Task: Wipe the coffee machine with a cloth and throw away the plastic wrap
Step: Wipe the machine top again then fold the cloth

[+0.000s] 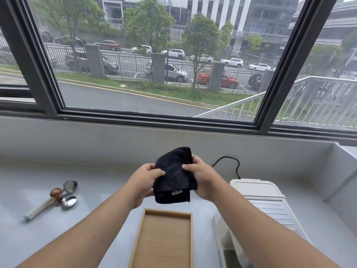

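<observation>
A folded black cloth (pixel 173 175) is held up above the counter between both hands. My left hand (pixel 144 182) grips its left edge and my right hand (pixel 201 178) grips its right side, thumb across the front. The white coffee machine (pixel 264 202) stands at the lower right, partly hidden under my right forearm, with a black power cord (pixel 231 163) running back from it. No plastic wrap is visible.
An empty wooden tray (pixel 164 238) lies on the pale counter below the cloth. At the left lie a portafilter with a white handle (pixel 38 209), a brown-knobbed tamper (pixel 57 194) and two metal filter baskets (pixel 69 201). A large window spans the back; a raised ledge (pixel 340 171) bounds the right.
</observation>
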### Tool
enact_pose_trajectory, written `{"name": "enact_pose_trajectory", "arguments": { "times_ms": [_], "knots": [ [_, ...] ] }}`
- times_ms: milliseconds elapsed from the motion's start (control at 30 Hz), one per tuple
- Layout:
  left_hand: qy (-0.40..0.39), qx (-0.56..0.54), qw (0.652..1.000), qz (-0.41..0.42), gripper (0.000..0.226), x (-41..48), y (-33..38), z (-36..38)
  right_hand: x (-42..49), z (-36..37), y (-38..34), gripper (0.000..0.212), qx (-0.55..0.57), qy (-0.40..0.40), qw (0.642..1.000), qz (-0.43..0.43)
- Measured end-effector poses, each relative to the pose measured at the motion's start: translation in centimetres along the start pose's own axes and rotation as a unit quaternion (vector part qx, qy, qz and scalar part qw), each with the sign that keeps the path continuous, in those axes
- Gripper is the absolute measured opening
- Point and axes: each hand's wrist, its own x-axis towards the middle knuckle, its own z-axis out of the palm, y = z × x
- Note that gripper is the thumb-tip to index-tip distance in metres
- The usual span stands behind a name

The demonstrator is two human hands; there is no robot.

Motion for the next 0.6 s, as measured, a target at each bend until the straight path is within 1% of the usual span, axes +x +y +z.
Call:
{"name": "enact_pose_trajectory", "arguments": {
  "times_ms": [67,133,233,367,500,600],
  "knots": [
    [0.023,-0.008,1.000,0.008,0.019,0.4,-0.3,-0.1,0.3,-0.3,0.9,0.046,-0.069,0.012,0.997,0.029],
    [0.032,-0.005,0.999,0.007,0.020,0.7,-1.0,-0.3,0.5,-0.8,2.1,0.056,-0.147,0.010,0.987,0.069],
    [0.043,0.020,0.999,-0.006,0.024,1.0,-2.5,-0.5,0.9,-1.2,4.0,0.062,-0.202,0.030,0.975,0.086],
    [0.037,0.055,0.997,-0.028,0.029,1.4,-5.2,-1.1,1.7,-1.9,6.8,0.052,-0.224,0.083,0.968,0.079],
    [0.037,0.102,0.993,-0.042,0.030,1.5,-8.0,-1.5,2.1,-2.8,9.6,0.033,-0.231,0.095,0.962,0.108],
    [0.024,0.120,0.991,-0.062,0.030,1.7,-10.1,-1.5,2.3,-3.4,11.9,0.033,-0.221,0.104,0.961,0.126]
  ]
}}
